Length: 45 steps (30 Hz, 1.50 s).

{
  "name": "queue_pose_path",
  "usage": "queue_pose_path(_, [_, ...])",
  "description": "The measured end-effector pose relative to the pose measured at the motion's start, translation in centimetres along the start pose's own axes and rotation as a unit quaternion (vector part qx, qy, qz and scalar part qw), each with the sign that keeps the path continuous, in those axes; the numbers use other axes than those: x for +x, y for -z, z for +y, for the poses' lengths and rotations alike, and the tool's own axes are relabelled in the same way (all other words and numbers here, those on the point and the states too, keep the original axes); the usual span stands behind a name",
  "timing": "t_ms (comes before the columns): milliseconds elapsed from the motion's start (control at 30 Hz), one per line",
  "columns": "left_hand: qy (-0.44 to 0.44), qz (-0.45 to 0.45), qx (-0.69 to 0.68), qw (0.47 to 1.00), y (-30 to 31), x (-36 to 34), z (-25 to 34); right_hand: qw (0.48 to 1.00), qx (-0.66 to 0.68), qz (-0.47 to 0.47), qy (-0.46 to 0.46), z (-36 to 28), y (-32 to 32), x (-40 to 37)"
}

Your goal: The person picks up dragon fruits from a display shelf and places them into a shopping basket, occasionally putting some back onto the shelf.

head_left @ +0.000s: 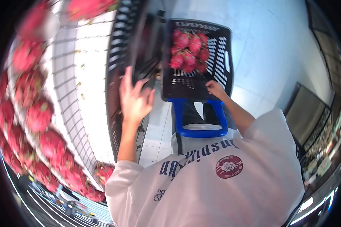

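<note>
Several pink dragon fruits point(189, 51) lie bunched together in a black perforated basket point(219, 60) with a blue handle point(202, 132) hanging toward my body. My left hand point(135, 99), fingers spread and holding nothing, is over the dark slatted edge of the display, left of the basket. At the basket's near right corner is my right hand point(216, 89), its fingers curled together close to the rim; whatever they may hold is too small to make out.
Rows of dragon fruits point(39, 115) line the left side beside a white shelf with a wire grid point(70, 75). A tiled floor point(267, 45) lies right of the basket. A dark framed panel point(305, 113) stands farther right.
</note>
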<state>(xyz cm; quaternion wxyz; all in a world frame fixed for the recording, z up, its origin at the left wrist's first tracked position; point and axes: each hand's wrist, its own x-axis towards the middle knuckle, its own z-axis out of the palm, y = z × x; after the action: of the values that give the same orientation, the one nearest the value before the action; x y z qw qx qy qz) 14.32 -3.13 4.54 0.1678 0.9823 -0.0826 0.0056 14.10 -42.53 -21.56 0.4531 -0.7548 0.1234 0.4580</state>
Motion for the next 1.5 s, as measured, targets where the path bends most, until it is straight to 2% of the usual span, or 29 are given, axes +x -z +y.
queue_pose_path(67, [-0.008,0.016,-0.021,1.000,-0.1,-0.5,-0.5,0.998,-0.054,0.005,0.037,-0.5,-0.2,-0.7])
queue_pose_path(167, [-0.012,0.029,-0.028,0.999,0.5,-0.6,-0.4,0.991,-0.109,-0.012,0.075,-7.8,-1.3,-4.4])
queue_pose_path(233, [-0.012,0.026,-0.035,0.999,0.6,-0.7,-0.4,0.995,-0.021,-0.020,0.099,-10.5,-2.5,-5.2])
queue_pose_path(300, [-0.013,0.024,-0.031,0.999,0.6,-1.1,-0.6,0.987,-0.043,-0.015,0.155,-13.3,-3.9,-5.9])
queue_pose_path(400, [-0.016,0.055,-0.066,0.996,-0.6,-1.3,-1.1,0.972,0.014,-0.020,0.234,-19.4,-5.2,-7.3])
queue_pose_path(533, [-0.016,0.071,-0.098,0.993,-1.5,-1.5,-1.3,0.954,0.015,0.003,0.298,-28.9,-5.6,-9.8])
queue_pose_path(600, [-0.006,0.062,-0.099,0.993,-1.3,-1.6,-1.2,0.920,0.056,0.018,0.387,-33.9,-5.7,-11.2])
queue_pose_path(700, [-0.009,0.067,-0.105,0.992,-1.8,-1.6,-1.4,0.886,0.018,0.052,0.460,-41.1,-6.1,-12.7])
queue_pose_path(767, [-0.005,0.075,-0.125,0.989,-1.8,-1.7,-1.3,0.822,-0.031,0.065,0.566,-45.1,-6.1,-12.0])
queue_pose_path(833, [-0.009,0.055,-0.114,0.992,-1.1,-1.8,-1.3,0.768,-0.135,0.094,0.619,-49.0,-5.9,-11.2])
queue_pose_path(867, [-0.006,0.057,-0.115,0.992,-1.3,-1.9,-1.3,0.767,-0.137,0.092,0.620,-50.6,-6.1,-10.8])
queue_pose_path(933, [-0.021,0.087,-0.136,0.987,-2.0,-1.7,-1.5,0.693,-0.260,0.188,0.645,-53.3,-6.6,-9.7])
queue_pose_path(967, [-0.020,0.088,-0.137,0.986,-2.1,-1.8,-1.6,0.693,-0.262,0.187,0.646,-54.3,-6.9,-9.0])
queue_pose_path(1067, [-0.021,0.099,-0.143,0.985,-2.2,-1.9,-1.4,0.639,-0.369,0.253,0.625,-56.3,-7.5,-5.8])
queue_pose_path(1200, [-0.028,0.104,-0.126,0.986,-1.9,-1.8,-1.5,0.655,-0.425,0.269,0.564,-57.1,-9.2,-5.5])
queue_pose_path(1267, [-0.027,0.098,-0.117,0.988,-1.8,-1.7,-1.5,0.635,-0.474,0.309,0.526,-56.6,-10.2,-5.5])
queue_pose_path(1367, [-0.030,0.096,-0.111,0.989,-1.7,-1.6,-1.6,0.614,-0.475,0.323,0.541,-56.2,-10.1,-4.5])
queue_pose_path(1500, [-0.025,0.078,-0.101,0.991,-1.7,-1.6,-1.5,0.612,-0.488,0.332,0.527,-56.4,-9.4,-5.2])
